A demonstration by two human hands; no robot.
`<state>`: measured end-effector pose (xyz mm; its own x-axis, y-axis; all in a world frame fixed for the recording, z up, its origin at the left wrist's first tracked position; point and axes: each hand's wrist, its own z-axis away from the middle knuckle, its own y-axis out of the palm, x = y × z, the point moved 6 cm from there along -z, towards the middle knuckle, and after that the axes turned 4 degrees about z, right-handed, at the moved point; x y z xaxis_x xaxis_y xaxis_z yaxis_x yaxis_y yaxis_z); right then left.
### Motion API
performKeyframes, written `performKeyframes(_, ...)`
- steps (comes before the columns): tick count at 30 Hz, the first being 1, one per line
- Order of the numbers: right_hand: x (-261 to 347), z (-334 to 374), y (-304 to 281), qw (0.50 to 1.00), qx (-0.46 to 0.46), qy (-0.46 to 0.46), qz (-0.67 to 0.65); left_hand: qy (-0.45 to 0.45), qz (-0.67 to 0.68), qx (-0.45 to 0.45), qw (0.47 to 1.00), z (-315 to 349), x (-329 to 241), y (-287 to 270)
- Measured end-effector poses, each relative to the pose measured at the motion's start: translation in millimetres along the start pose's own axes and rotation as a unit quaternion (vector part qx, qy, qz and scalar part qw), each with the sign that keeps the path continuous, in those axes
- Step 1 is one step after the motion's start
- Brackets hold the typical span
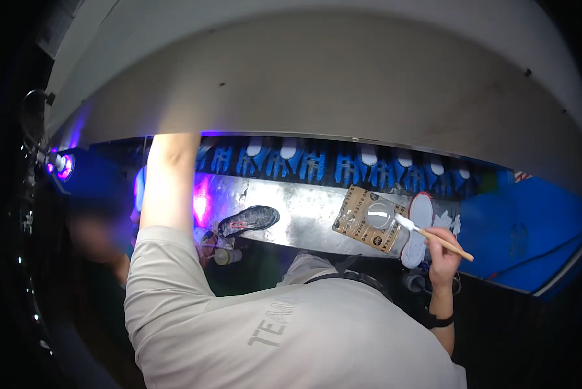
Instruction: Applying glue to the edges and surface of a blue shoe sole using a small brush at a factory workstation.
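Note:
My right hand (443, 253) is closed around the wooden handle of a brush (456, 247) with a white head. The brush head is beside a round, shallow dish (379, 214) holding something whitish. Under the dish lies a printed brown cardboard piece (349, 223). Between the cardboard and my hand is a white shoe sole (421, 211) with a red rim, partly covered by the brush and fingers. My left forearm (169, 194) stretches forward to the edge of a large metal hood, and the hand itself is hidden there.
The metal hood (343, 78) overhangs the far side. Below its edge runs a row of blue holders (312, 166), several carrying white-soled pieces. On the metal bench (307, 214) lies a dark shoe (249, 220). A blue panel (524, 227) is at right; a blurred person (93, 233) is at left.

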<state>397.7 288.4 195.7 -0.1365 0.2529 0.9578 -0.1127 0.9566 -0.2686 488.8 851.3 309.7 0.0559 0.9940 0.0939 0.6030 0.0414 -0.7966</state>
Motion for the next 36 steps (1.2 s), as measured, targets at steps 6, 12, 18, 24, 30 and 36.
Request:
performKeyframes(6,-72,-34,43,0.984,0.09,-0.009,0.156,0.054,0.0,-0.007,0.998,-11,5,7)
performKeyframes(12,-154,-46,74,0.955,0.133,0.024,0.264,-0.28,0.182,-0.023,0.942,56,-4,-34)
performKeyframes(18,-175,-52,94,0.935,0.164,-0.02,0.314,-0.451,0.501,0.048,0.737,136,27,13)
performKeyframes(24,-102,-45,72,0.954,0.109,-0.061,0.272,-0.462,0.8,-0.143,0.354,170,-56,-17)
performKeyframes(30,-49,-25,61,0.959,0.039,-0.195,0.204,-0.261,0.961,-0.072,0.053,170,-131,-29)
performKeyframes(36,-141,-28,65,0.959,0.128,-0.09,0.238,-0.241,0.944,-0.067,0.215,170,-168,-27)
